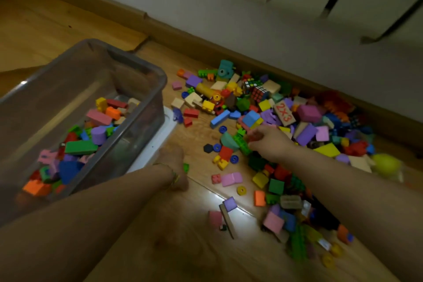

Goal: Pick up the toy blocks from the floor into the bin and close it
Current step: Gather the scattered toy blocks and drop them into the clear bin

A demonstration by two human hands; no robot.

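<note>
Bin: clear plastic bin (128,52), left of frame, open at the top, partly filled with coloured blocks.
Toy blocks: toy blocks (309,113) strewn over the wooden floor (194,247), from centre to right edge.
Right hand: right hand (269,142) at centre, palm down on the pile, fingers curled round what looks like a small reddish block (254,137) (motion blur there), just beside a green studded brick (242,144).
Left hand: out of frame.
Writing: "2X3" in red on a wooden block (283,112), upper right of the hand.
Lid: white lid (160,142) lies flat, partly under the bin.
</note>
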